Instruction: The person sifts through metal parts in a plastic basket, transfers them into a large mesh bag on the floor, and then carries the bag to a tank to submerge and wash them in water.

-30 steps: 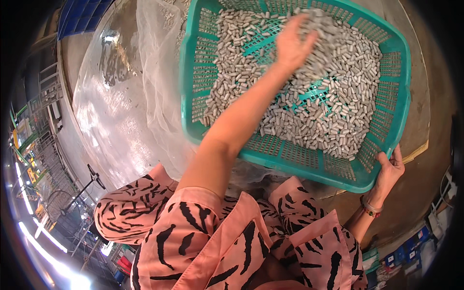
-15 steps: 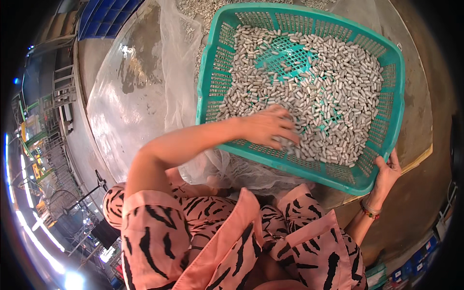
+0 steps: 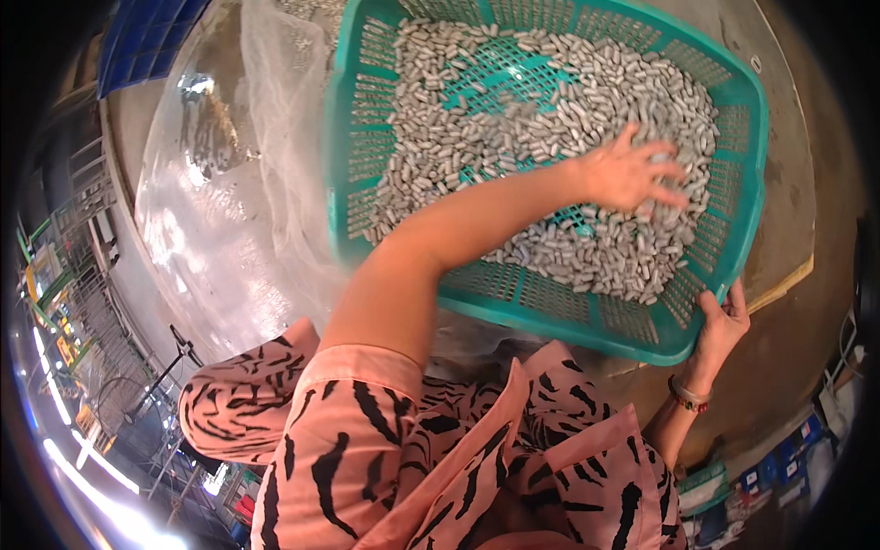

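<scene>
Head view: the left hand (image 3: 631, 174), fingers spread wide, is over grey capsule-shaped pellets (image 3: 632, 87) strewn inside a green slotted plastic basket (image 3: 559, 330); whether its palm touches any, I cannot tell. The right hand (image 3: 722, 332) grips the basket's near right corner, thumb at the rim.

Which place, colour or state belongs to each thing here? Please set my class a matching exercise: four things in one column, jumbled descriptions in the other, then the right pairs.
Column one
1. left grip
2. right grip
3. basket
4. pellets

Column two
A. green
B. spread open over the pellets
C. grey, scattered loosely
D. at the basket's near right corner

Pairs: 1-B; 2-D; 3-A; 4-C
</scene>
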Demonstrator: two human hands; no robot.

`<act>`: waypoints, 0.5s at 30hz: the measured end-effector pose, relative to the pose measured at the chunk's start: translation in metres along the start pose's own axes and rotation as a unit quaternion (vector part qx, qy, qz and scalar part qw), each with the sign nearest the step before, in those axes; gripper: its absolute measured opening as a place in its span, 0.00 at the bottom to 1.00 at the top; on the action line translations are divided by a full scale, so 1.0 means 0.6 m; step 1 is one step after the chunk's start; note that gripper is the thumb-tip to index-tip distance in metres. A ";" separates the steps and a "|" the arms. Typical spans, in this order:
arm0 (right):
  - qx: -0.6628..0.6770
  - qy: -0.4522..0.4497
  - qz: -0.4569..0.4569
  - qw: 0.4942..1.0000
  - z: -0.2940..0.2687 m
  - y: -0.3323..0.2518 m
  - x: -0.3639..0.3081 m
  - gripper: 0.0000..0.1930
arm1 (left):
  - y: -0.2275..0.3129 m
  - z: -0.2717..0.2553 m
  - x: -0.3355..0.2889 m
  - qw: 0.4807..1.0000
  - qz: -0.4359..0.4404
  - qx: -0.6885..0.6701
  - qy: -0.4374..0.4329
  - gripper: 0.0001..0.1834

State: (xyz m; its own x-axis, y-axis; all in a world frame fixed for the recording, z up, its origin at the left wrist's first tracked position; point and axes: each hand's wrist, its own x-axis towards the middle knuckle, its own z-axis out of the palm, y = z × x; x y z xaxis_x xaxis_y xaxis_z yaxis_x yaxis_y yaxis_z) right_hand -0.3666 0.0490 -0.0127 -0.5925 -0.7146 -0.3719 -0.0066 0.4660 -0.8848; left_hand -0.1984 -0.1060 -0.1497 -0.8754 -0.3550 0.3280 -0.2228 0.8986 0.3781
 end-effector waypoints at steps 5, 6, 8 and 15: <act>-0.044 0.008 0.006 0.999 0.012 -0.008 -0.001 0.27 | -0.117 -0.052 0.018 0.984 0.004 0.174 0.040 0.24; -0.037 0.006 0.004 0.999 0.012 -0.007 0.000 0.27 | -0.154 -0.071 -0.006 0.980 -0.038 0.195 0.026 0.24; -0.004 0.003 -0.015 1.000 0.007 -0.002 0.002 0.27 | -0.198 -0.115 -0.070 0.962 -0.074 0.261 0.000 0.24; 0.008 -0.013 -0.008 1.000 -0.010 0.018 0.013 0.26 | -0.066 -0.188 -0.312 0.931 -0.233 0.224 -0.172 0.32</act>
State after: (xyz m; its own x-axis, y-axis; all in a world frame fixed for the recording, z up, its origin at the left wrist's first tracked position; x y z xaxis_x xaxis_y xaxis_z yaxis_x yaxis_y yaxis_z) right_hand -0.3762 0.0518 -0.0234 -0.5708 -0.7353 -0.3653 -0.0027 0.4466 -0.8947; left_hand 0.0227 -0.1042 -0.1282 -0.7070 -0.6991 -0.1068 -0.7020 0.7120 -0.0141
